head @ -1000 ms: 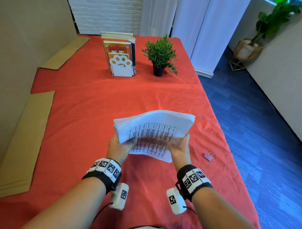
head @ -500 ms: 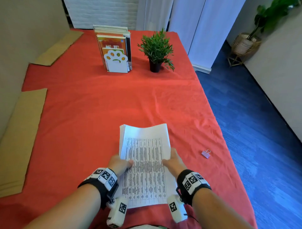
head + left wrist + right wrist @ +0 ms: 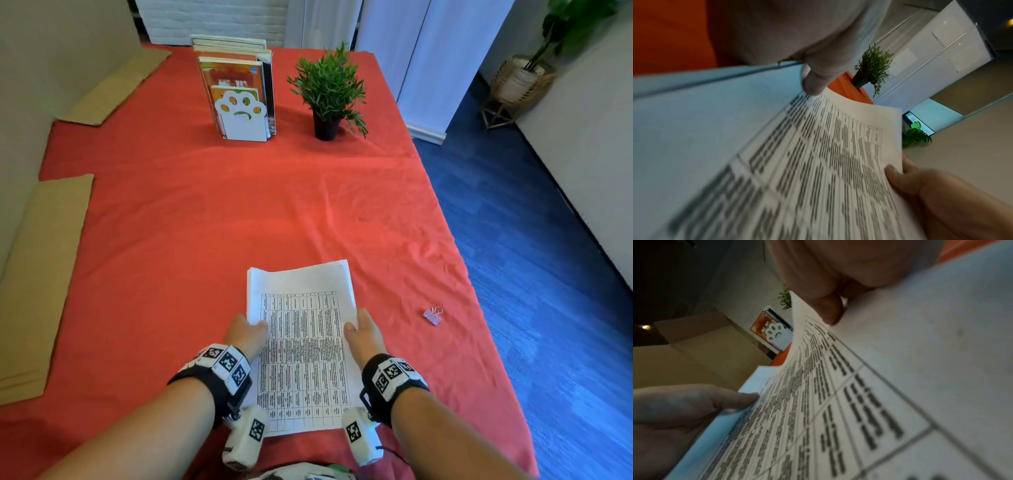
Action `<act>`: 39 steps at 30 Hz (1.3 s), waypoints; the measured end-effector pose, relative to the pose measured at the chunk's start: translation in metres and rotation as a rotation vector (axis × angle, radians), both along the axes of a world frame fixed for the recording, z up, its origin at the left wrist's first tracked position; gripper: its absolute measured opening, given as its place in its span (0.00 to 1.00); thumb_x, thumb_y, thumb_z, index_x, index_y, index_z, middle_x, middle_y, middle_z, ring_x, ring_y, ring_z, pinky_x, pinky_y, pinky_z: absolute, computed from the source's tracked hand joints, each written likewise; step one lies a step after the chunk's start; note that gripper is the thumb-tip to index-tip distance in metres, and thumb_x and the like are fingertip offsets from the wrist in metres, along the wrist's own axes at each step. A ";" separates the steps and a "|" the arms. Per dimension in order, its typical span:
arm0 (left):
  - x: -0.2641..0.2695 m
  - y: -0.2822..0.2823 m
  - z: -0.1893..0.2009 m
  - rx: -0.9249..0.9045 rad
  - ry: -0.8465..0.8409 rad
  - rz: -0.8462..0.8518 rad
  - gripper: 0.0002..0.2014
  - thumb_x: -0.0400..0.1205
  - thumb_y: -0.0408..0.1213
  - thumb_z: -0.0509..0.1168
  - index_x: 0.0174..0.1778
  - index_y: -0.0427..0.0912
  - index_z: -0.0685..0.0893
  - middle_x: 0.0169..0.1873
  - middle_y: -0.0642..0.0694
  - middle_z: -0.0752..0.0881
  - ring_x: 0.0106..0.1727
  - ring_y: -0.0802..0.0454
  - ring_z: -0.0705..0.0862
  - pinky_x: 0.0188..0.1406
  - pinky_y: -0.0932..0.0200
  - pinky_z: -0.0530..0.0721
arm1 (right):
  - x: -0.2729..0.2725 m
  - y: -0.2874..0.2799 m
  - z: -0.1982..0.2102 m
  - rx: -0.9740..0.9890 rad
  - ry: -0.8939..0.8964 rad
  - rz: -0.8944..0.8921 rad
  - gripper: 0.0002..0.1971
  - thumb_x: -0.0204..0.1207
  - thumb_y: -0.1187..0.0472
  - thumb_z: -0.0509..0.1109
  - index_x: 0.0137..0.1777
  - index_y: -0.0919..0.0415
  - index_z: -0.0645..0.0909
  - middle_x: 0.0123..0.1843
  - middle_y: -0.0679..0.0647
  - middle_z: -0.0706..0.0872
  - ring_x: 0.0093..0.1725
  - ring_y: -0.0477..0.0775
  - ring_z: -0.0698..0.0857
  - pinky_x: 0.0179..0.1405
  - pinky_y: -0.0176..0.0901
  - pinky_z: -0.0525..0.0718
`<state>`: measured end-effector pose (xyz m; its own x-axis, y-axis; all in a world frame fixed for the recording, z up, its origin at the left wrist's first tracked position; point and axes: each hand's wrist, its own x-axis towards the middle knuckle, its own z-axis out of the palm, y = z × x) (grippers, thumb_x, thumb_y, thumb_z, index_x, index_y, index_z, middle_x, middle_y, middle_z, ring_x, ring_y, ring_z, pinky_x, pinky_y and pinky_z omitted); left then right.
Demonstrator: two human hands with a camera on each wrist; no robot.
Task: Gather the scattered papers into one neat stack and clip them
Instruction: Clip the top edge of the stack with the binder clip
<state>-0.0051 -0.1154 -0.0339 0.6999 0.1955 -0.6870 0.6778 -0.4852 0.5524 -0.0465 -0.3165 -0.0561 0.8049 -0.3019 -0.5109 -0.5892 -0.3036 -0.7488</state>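
A stack of white papers [image 3: 301, 342] with a printed table on top lies lengthwise near the table's front edge. My left hand [image 3: 247, 334] grips its left long edge, thumb on top [image 3: 813, 81]. My right hand [image 3: 364, 334] grips the right long edge the same way, thumb [image 3: 830, 311] on the top sheet. In both wrist views the top sheets [image 3: 818, 162] [image 3: 838, 402] bow upward between the hands. A small lilac binder clip [image 3: 432, 316] lies on the red cloth to the right of the stack, apart from both hands.
A white paw-shaped bookend with books [image 3: 239, 99] and a small potted plant [image 3: 327, 92] stand at the far side. Flat cardboard pieces [image 3: 37, 274] lie along the left. The table's right edge [image 3: 479, 291] drops to a blue floor.
The stack, held up and turned sideways a second ago, has come down lengthwise toward the table front. Both hands have slid to its long edges.
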 end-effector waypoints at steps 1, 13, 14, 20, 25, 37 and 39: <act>0.005 0.001 0.002 0.008 -0.072 0.010 0.28 0.83 0.36 0.61 0.78 0.36 0.60 0.74 0.36 0.72 0.65 0.38 0.78 0.65 0.46 0.79 | -0.001 -0.001 0.000 0.019 -0.004 -0.012 0.05 0.81 0.67 0.57 0.51 0.58 0.72 0.41 0.53 0.82 0.41 0.56 0.82 0.37 0.41 0.79; 0.078 -0.002 0.007 0.268 -0.344 -0.858 0.10 0.86 0.46 0.53 0.46 0.48 0.76 0.36 0.52 0.80 0.47 0.44 0.82 0.48 0.51 0.79 | -0.019 -0.010 -0.008 0.133 -0.026 -0.021 0.04 0.80 0.65 0.59 0.51 0.58 0.74 0.53 0.70 0.85 0.43 0.57 0.84 0.52 0.61 0.85; 0.080 -0.002 0.002 0.230 -0.361 -0.852 0.10 0.86 0.44 0.55 0.43 0.45 0.76 0.33 0.50 0.78 0.37 0.46 0.80 0.34 0.57 0.75 | -0.019 -0.010 -0.008 0.116 -0.020 -0.013 0.06 0.80 0.65 0.59 0.53 0.58 0.75 0.52 0.67 0.86 0.46 0.58 0.84 0.52 0.58 0.85; 0.083 0.007 -0.015 0.348 -0.448 -0.783 0.09 0.85 0.43 0.58 0.48 0.42 0.81 0.38 0.47 0.84 0.37 0.49 0.81 0.37 0.57 0.76 | 0.003 -0.068 0.005 -0.579 -0.168 -0.013 0.15 0.78 0.66 0.64 0.63 0.61 0.81 0.61 0.64 0.81 0.61 0.66 0.80 0.61 0.54 0.77; 0.078 0.010 -0.027 0.320 -0.470 -0.663 0.09 0.83 0.43 0.61 0.52 0.44 0.83 0.38 0.49 0.83 0.37 0.50 0.80 0.40 0.54 0.82 | 0.006 -0.128 0.010 -0.742 0.172 -0.206 0.21 0.77 0.57 0.67 0.69 0.57 0.75 0.69 0.66 0.72 0.69 0.70 0.72 0.67 0.60 0.72; 0.073 0.010 -0.017 0.175 -0.495 -0.558 0.08 0.81 0.41 0.65 0.50 0.42 0.86 0.44 0.46 0.87 0.47 0.47 0.84 0.45 0.54 0.81 | 0.033 -0.087 0.017 -0.433 -0.163 -0.045 0.11 0.75 0.62 0.72 0.34 0.57 0.73 0.39 0.53 0.79 0.50 0.61 0.81 0.51 0.48 0.76; 0.069 0.008 -0.012 0.139 -0.536 -0.536 0.07 0.81 0.42 0.66 0.47 0.44 0.87 0.43 0.47 0.88 0.47 0.47 0.85 0.54 0.48 0.83 | 0.046 -0.056 0.030 -0.223 -0.205 0.062 0.13 0.74 0.64 0.72 0.32 0.50 0.75 0.39 0.49 0.85 0.46 0.56 0.85 0.50 0.48 0.82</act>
<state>0.0635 -0.1075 -0.0462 0.9536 -0.2046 -0.2209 -0.0130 -0.7608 0.6489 -0.0006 -0.3726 -0.0264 0.9046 -0.3356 -0.2629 -0.4082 -0.5045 -0.7608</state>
